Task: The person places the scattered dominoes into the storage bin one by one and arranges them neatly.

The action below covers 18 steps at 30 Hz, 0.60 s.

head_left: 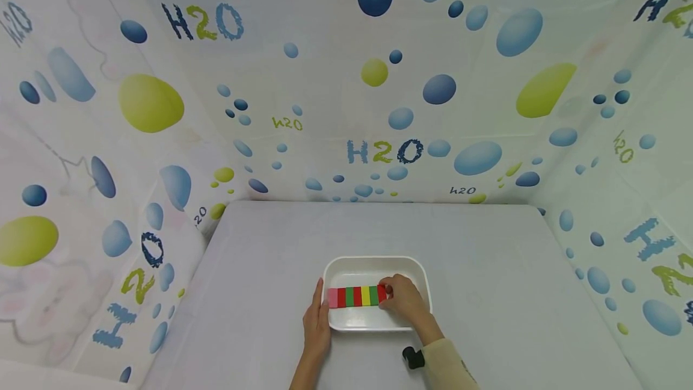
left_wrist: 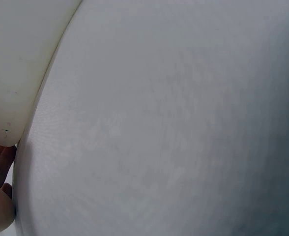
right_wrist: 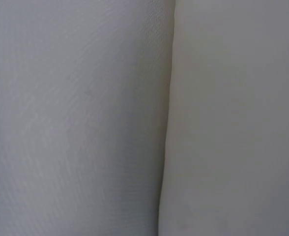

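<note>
A white tray (head_left: 373,262) holds a straight row of several coloured blocks: a pink block (head_left: 332,298) at the left end, then red, green and yellow ones. At the row's right end is a red block (head_left: 382,294), which my right hand (head_left: 403,298) pinches between thumb and fingers. My left hand (head_left: 317,322) lies along the tray's left side with its fingers straight. In the left wrist view, the fingers (left_wrist: 2,162) show at the edge beside the tray's outer wall (left_wrist: 26,59). The right wrist view shows no hand or blocks.
The tray stands on a pale table (head_left: 260,245). A small black object (head_left: 413,358) lies in front of the tray, next to the right sleeve (head_left: 446,363). Sheets printed with blue and green drops (head_left: 373,72) hang behind and at both sides.
</note>
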{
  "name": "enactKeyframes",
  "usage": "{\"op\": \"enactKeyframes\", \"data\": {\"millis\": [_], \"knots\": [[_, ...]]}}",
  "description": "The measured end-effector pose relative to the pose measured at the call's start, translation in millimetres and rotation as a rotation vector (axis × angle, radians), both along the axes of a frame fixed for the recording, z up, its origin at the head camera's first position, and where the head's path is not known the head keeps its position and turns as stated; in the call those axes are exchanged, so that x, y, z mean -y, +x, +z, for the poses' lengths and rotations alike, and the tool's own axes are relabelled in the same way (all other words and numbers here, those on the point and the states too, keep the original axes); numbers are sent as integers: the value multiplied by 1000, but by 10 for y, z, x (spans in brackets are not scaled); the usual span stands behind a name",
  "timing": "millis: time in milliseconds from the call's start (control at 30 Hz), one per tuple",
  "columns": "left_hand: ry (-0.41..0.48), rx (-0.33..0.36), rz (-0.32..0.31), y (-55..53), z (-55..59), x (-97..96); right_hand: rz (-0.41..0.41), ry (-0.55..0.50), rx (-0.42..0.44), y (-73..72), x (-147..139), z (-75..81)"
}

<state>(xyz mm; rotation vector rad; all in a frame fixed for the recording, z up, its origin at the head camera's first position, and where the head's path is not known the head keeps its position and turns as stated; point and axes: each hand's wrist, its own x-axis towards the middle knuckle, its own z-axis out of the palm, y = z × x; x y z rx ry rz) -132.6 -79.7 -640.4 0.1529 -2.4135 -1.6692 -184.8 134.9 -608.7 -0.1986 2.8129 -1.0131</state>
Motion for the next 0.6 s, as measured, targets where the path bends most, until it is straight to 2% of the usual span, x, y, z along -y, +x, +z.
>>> {"op": "enactKeyframes", "data": {"millis": [333, 600], "knots": [[-1, -11, -9, 9, 6, 4, -23, -10, 42, 5, 12, -5], [6, -2, -8, 6, 12, 4, -26, -2, 25, 24, 27, -8]]}}
